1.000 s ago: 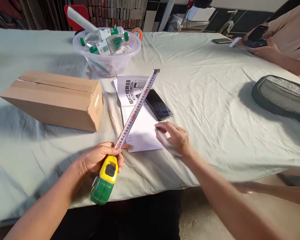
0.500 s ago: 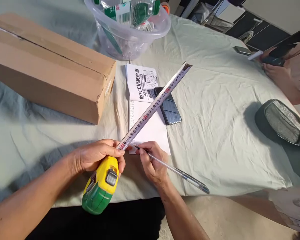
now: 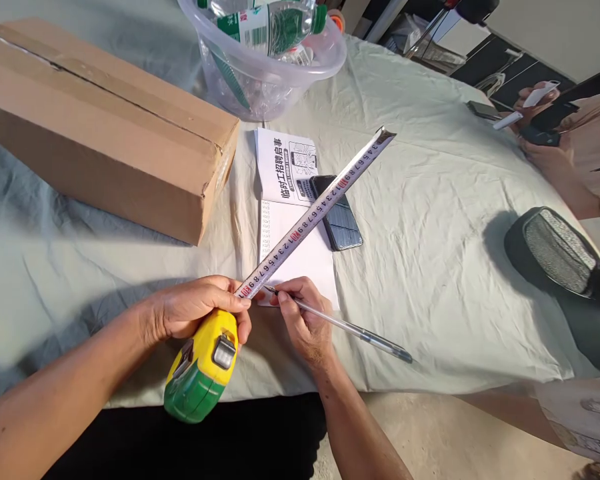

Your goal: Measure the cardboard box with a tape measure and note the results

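My left hand (image 3: 200, 308) is closed on a yellow and green tape measure (image 3: 203, 367), pinching the blade close to the case. The blade (image 3: 310, 220) sticks out up and to the right, over an open spiral notebook (image 3: 300, 267) and a black phone (image 3: 341, 217) lying on its right side. In my right hand (image 3: 305, 320) is a clear pen (image 3: 353, 328), its tip close to the blade near my left fingers. Whether the tip touches the blade I cannot tell. A printed sheet (image 3: 287, 163) with Chinese characters forms the notebook's upper part.
A cardboard box (image 3: 100, 133) stands on the cloth-covered table (image 3: 430, 233) at left. Behind the notebook is a clear plastic basin (image 3: 275, 73) with bottles. A dark mesh-topped object (image 3: 555, 247) sits at right, near another person's arm (image 3: 545, 160); a second phone (image 3: 483, 110) lies beyond.
The tape's free end has swung slightly to the right, and the pen's back end has risen a little. At right, the other person's hand has lifted with something white.
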{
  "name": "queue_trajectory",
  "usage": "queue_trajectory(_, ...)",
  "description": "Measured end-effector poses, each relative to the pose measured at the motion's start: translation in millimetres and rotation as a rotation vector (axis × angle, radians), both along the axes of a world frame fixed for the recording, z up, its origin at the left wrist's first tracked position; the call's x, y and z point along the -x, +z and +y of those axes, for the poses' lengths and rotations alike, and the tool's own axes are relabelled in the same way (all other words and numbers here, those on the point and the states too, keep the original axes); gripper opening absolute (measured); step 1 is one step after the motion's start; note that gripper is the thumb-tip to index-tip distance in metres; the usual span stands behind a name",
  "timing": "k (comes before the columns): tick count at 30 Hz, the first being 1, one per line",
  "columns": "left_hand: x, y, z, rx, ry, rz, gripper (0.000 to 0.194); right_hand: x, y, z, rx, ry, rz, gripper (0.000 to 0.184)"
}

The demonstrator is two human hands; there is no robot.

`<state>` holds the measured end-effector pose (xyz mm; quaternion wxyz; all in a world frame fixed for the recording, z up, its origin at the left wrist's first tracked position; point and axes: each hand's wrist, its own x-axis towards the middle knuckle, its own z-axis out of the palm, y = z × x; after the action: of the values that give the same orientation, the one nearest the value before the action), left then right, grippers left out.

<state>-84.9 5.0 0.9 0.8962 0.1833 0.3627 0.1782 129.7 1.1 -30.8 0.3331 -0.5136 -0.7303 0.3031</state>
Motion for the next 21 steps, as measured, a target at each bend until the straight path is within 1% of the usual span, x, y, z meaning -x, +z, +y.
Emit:
queue_trajectory(9, -0.2, 1.8, 0.6, 0.005, -0.009, 0.002, 0.024, 1.5, 2.6, 0.9, 0.006, 0.002, -0.015, 0.012)
queue_trajectory(16, 0.2, 3.0, 0.5, 0.006, 0.003, 0.012, 0.028, 1.6, 2.7, -0.3, 0.012, -0.005, -0.015, 0.011)
queue_trajectory(21, -0.3, 4.3, 0.9, -0.005, 0.015, 0.007, 0.023, 2.2, 3.9, -0.1, 0.006, -0.004, -0.014, 0.010)
